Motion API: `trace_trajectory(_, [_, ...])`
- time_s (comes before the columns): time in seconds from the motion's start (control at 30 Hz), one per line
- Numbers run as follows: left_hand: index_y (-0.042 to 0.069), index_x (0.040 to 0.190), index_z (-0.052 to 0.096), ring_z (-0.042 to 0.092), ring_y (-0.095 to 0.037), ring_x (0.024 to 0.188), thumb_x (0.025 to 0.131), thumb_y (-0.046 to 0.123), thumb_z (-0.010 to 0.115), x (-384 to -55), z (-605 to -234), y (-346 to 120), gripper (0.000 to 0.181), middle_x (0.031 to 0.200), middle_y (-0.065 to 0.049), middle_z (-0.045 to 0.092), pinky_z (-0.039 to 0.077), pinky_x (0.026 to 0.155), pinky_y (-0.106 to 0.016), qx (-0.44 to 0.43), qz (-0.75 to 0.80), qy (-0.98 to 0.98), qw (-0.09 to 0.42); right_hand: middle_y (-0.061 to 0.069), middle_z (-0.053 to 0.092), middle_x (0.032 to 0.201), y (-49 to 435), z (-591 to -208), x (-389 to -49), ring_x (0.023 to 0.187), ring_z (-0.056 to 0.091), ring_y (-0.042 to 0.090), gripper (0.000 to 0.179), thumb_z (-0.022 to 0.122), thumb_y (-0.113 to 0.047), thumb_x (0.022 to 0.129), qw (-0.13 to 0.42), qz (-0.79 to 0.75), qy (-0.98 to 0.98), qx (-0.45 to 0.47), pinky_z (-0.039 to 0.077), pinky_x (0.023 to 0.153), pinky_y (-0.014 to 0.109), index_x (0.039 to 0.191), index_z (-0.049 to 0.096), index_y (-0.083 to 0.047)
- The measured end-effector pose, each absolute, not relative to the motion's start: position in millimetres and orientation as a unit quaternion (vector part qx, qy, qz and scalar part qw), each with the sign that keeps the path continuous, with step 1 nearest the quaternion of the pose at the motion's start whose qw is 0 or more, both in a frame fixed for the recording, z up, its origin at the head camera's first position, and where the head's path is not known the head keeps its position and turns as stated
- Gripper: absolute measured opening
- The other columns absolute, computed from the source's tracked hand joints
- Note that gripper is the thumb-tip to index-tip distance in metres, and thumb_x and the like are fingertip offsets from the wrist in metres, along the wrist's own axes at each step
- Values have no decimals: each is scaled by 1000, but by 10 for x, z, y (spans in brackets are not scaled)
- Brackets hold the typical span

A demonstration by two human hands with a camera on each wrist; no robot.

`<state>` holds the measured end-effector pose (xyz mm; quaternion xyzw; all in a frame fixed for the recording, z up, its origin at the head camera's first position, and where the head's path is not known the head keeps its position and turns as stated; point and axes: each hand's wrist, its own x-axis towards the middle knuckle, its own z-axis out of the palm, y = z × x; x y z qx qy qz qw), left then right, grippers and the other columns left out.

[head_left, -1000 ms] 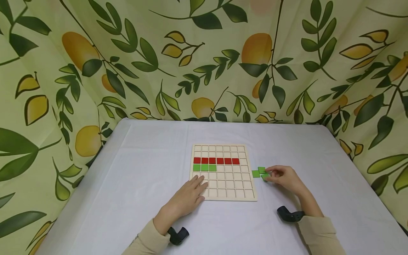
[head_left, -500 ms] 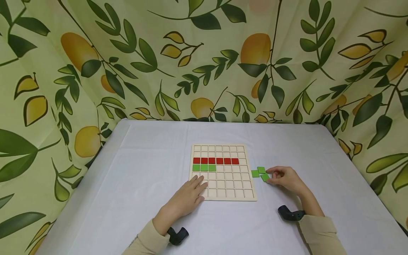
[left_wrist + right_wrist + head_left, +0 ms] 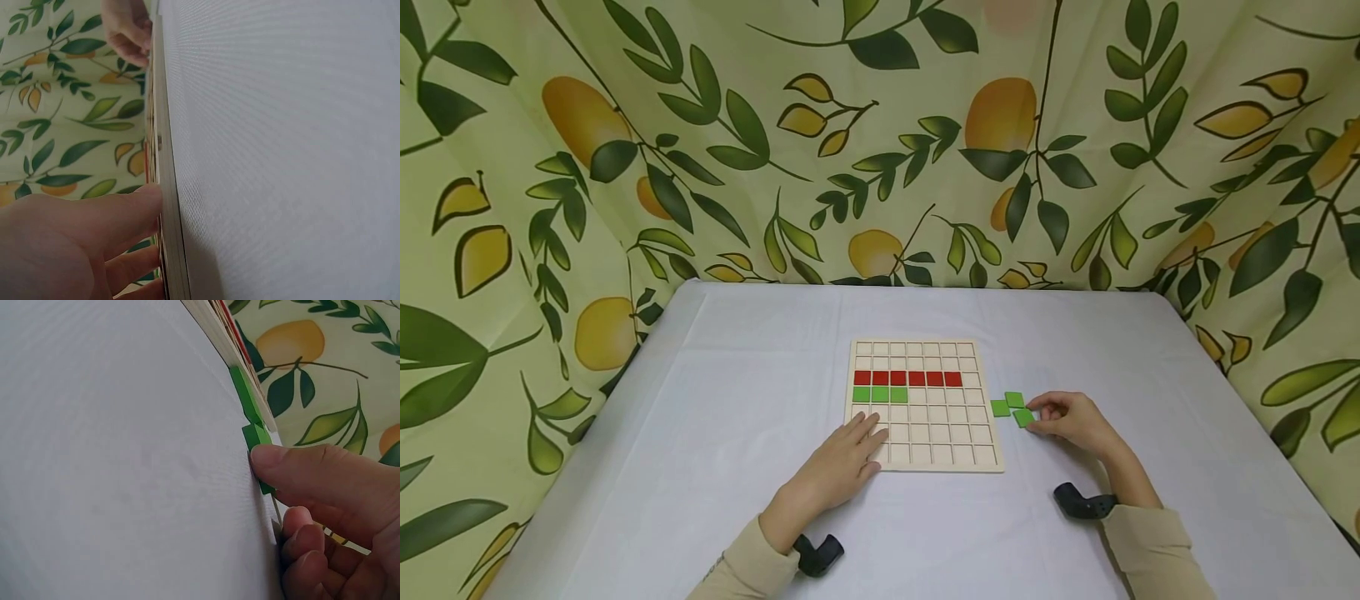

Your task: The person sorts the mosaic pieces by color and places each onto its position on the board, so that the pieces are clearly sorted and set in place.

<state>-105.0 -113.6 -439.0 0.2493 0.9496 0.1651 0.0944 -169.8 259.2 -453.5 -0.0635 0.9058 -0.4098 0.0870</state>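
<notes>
A pale gridded board (image 3: pixel 951 435) lies on the table, with a row of red tiles (image 3: pixel 917 379) and three green tiles (image 3: pixel 881 394) set in its squares. My left hand (image 3: pixel 838 462) rests on the board's lower left part, fingers spread; its thumb (image 3: pixel 140 203) lies at the board's near edge in the left wrist view. Just right of the board, three loose green squares lie close together. Thumb and index finger of my right hand (image 3: pixel 1071 421) pinch the nearest green tile (image 3: pixel 1023 417) at its right side. The thumb (image 3: pixel 270 456) covers part of that tile in the right wrist view.
Two other loose green tiles, one at the board's edge (image 3: pixel 1001 408) and one farther back (image 3: pixel 1014 400), sit beside the held one. Black devices are strapped at the left wrist (image 3: pixel 820 556) and right wrist (image 3: pixel 1082 502). A leaf-patterned curtain (image 3: pixel 880 167) borders the white table (image 3: pixel 760 350).
The right hand's fingertips have drawn back slightly to the right, so more of the nearest green tile shows. My left hand stays in the same place on the board.
</notes>
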Motion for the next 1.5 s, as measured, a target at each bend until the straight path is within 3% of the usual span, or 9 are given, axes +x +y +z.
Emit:
trace_trajectory(0.37, [6, 142, 47, 31, -36, 147, 98, 19, 52, -1028, -4329, -1137, 46, 155, -15, 37, 33, 118, -51, 253, 172, 947, 95, 1, 51, 74, 2635, -4534, -1704, 62, 43, 4, 34, 78, -5, 75, 110, -405, 905, -65, 40, 51, 17, 104, 66, 10])
trace_trajectory(1.5, [7, 142, 47, 31, -36, 147, 98, 20, 52, -1009, -4312, -1131, 46, 156, -15, 37, 32, 119, -50, 250, 167, 949, 100, 1, 53, 75, 2608, -4495, -1722, 61, 44, 2, 32, 77, -7, 77, 92, -410, 904, -74, 42, 50, 18, 104, 67, 8])
